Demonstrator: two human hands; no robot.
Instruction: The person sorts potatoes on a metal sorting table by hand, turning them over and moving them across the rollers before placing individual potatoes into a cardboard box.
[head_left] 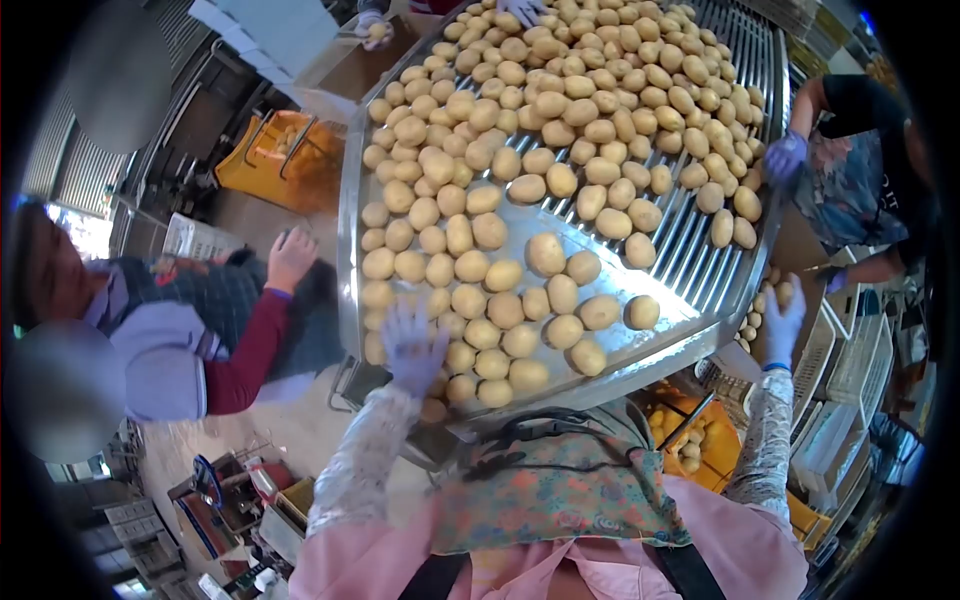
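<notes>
My left hand [414, 348], in a pale lavender glove, lies over the potatoes [484, 333] at the near left of the metal sorting table [640, 362]. Its fingers are spread and touch the potatoes beneath. Out to the right, my right hand [785, 328], also gloved, is at a cardboard box [738, 362] with potatoes in it. Its fingers are curved beside a potato [783, 294] at the fingertips; the palm side is partly hidden. Many more potatoes cover the far part of the table and its metal rollers [690, 270].
A person [170, 340] stands at the left; another person [850, 170] on the right rests a gloved hand by the table edge. More gloved hands [522, 10] reach in at the far end. Orange crates [262, 160] and white baskets [840, 400] flank the table.
</notes>
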